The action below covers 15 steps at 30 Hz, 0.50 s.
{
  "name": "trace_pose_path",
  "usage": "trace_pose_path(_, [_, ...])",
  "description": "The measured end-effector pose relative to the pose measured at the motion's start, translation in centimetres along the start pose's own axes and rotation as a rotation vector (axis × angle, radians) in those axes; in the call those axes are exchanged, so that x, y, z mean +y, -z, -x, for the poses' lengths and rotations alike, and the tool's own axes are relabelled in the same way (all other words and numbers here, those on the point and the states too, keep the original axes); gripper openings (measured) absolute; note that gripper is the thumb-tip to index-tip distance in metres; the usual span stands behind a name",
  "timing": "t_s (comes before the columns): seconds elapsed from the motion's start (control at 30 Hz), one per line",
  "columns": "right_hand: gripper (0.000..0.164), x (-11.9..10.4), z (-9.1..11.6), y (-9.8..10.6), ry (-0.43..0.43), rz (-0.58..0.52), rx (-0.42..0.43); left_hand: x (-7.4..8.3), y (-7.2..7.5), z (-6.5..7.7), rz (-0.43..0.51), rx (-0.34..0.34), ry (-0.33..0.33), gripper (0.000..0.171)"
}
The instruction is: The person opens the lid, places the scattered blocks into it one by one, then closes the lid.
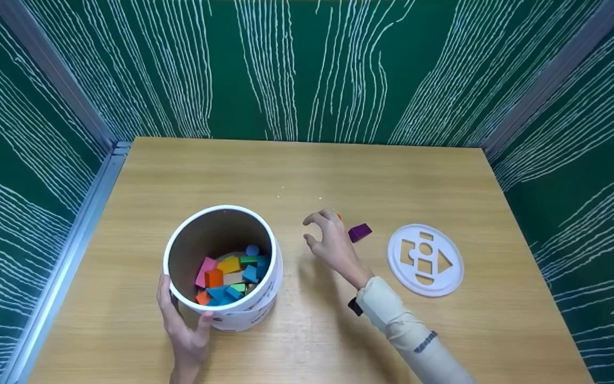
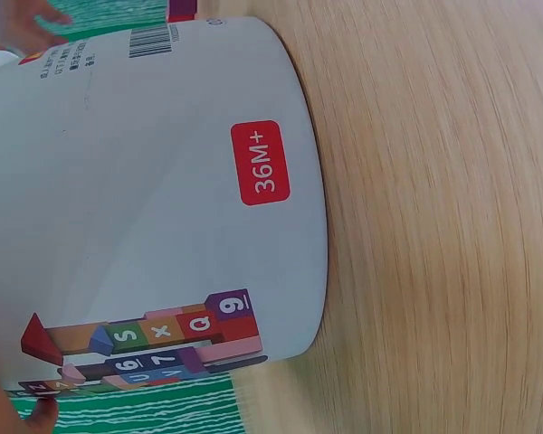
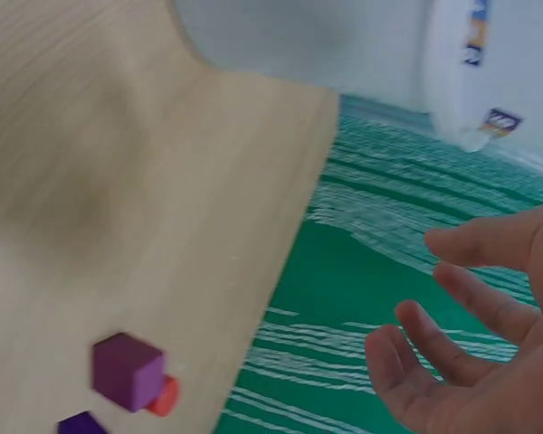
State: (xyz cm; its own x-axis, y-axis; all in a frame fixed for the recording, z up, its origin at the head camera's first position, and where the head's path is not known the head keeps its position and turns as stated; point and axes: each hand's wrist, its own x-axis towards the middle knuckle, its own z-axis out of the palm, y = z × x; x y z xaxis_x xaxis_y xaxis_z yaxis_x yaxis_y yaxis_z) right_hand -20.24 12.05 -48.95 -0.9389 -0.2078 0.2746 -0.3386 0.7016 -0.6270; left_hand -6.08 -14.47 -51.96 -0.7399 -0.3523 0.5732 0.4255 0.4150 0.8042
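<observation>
A white bucket [image 1: 279,266] stands at the left of the table, its open mouth facing up. Inside lie several coloured blocks, among them a pink block [image 1: 205,271] and a yellow block [image 1: 228,264]. My left hand [image 1: 185,333] grips the bucket's near left side, thumb in front and fingers along the left wall. To the right of the bucket, my right hand [image 1: 333,242] hovers over the table with bent, spread fingers and nothing in them. Beside it are a purple block [image 1: 360,232] and a red piece [image 1: 338,217], mostly hidden in the head view.
A round white lid [image 1: 453,280] with shaped cutouts lies right of my right hand. The wooden table [image 1: 307,170] is bordered by green panels with white lines [image 1: 307,69]. Tiny pale specks lie beyond my right hand.
</observation>
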Motion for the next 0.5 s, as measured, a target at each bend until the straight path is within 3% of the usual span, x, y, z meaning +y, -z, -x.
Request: trace_pose_path(0.5, [0.027, 4.8, -0.1, -1.2, -0.186, -0.026, -0.048, 0.1, 0.0, 0.0, -0.038, -0.009, 0.030, 0.079])
